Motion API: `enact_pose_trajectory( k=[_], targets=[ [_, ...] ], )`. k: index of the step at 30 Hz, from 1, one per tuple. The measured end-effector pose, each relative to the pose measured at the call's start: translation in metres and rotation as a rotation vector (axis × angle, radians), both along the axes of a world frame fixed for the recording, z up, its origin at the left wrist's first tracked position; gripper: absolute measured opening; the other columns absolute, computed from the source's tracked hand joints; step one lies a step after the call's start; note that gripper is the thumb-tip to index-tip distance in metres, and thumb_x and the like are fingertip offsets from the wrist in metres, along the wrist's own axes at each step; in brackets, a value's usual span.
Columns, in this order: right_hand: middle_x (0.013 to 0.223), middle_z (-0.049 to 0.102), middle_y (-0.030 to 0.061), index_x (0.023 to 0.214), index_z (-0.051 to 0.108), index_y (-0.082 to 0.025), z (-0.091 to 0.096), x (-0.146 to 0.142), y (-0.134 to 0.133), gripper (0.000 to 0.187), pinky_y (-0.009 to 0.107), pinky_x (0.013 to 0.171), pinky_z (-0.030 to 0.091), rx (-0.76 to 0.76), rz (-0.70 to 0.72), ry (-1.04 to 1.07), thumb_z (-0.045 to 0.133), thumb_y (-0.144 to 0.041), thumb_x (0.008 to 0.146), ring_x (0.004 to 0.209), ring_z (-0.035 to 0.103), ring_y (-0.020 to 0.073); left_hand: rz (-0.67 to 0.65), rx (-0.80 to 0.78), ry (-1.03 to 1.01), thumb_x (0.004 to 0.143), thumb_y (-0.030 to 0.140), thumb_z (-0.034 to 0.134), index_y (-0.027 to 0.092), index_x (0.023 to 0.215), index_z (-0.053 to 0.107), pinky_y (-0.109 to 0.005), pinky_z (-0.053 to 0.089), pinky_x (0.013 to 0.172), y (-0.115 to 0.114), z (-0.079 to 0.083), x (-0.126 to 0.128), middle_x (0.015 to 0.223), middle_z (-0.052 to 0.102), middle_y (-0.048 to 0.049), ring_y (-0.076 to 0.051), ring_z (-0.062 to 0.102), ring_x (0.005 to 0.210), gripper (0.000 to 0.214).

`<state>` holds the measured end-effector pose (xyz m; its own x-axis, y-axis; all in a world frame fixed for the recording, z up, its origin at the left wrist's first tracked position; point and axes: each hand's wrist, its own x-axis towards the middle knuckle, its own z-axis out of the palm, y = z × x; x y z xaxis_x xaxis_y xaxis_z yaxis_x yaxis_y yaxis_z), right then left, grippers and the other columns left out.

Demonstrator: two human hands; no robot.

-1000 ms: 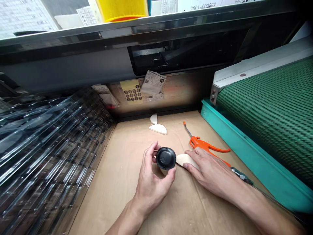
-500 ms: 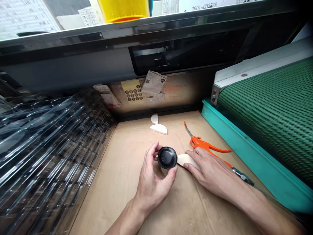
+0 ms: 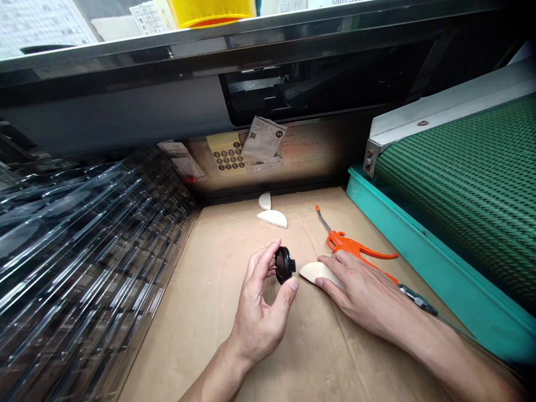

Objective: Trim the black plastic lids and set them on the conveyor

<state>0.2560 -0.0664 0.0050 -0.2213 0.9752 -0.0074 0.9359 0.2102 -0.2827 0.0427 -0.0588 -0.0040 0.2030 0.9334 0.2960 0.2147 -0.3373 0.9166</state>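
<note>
Black and glossy, a small round part sat in the person's left hand, held by its rim between the curled fingers and the thumb. The part was turned nearly edge-on to the view, with a small tab jutting from its right side. It was over the middle of the brown worktop, well apart from the far edge and from the left and right edges; whether it touched the surface could not be told.

The right hand was closed narrowly on a cream half-round pad, pinched between thumb and fingers, its tip just beside the part with a thin gap between them.

Near the far edge lay 2 more pale pieces: a smaller piece closer to that edge and a larger piece just in front of it. Toward the right edge lay an orange air gun, its bent metal nozzle pointing at the far edge, its body partly hidden by the right hand.

Along the right edge ran a teal tray beside a green mesh belt. Along the left edge rose clear plastic trays, densely stacked.
</note>
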Motion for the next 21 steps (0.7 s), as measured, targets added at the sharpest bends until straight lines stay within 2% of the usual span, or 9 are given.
enact_pose_trajectory(
  k=[4,8,14,21],
  targets=[
    [0.1,0.056,0.0062,0.118,0.057,-0.023,0.0007,-0.0005,0.0,0.023,0.037,0.073,0.045,-0.005,-0.004,-0.006,0.048,-0.036,0.103,0.091,0.059,0.0253,-0.042,-0.021,-0.03,0.095,0.03,0.058,0.037,0.144,0.046,-0.036,0.044,0.105,-0.0004,0.0029,0.0008,0.135,0.047,-0.005,-0.021,0.052,0.125,0.05],
    [0.1,0.057,0.0068,0.12,0.058,-0.022,-0.001,0.0001,-0.0004,0.025,0.037,0.074,0.045,0.012,0.003,0.003,0.048,-0.037,0.103,0.091,0.059,0.0253,-0.072,-0.103,-0.112,0.096,0.031,0.057,0.033,0.14,0.05,-0.041,0.044,0.108,-0.0007,0.0042,0.0028,0.135,0.048,-0.0075,-0.024,0.052,0.127,0.045],
    [0.098,0.057,0.0065,0.122,0.057,-0.023,-0.0049,0.0011,-0.0006,0.027,0.037,0.072,0.045,0.042,0.015,0.003,0.046,-0.038,0.103,0.087,0.059,0.0245,-0.072,-0.3,-0.302,0.093,0.034,0.061,0.028,0.136,0.051,-0.042,0.044,0.109,-0.0006,0.0086,0.005,0.135,0.054,-0.009,-0.026,0.052,0.13,0.045],
    [0.098,0.056,0.0068,0.122,0.056,-0.022,-0.0051,0.0022,-0.0004,0.027,0.04,0.075,0.047,0.031,0.026,0.017,0.045,-0.039,0.103,0.088,0.058,0.0252,-0.056,-0.36,-0.406,0.089,0.035,0.066,0.027,0.133,0.053,-0.043,0.044,0.109,0.0019,0.0077,0.0052,0.133,0.056,-0.0079,-0.028,0.052,0.131,0.046]
  ],
)
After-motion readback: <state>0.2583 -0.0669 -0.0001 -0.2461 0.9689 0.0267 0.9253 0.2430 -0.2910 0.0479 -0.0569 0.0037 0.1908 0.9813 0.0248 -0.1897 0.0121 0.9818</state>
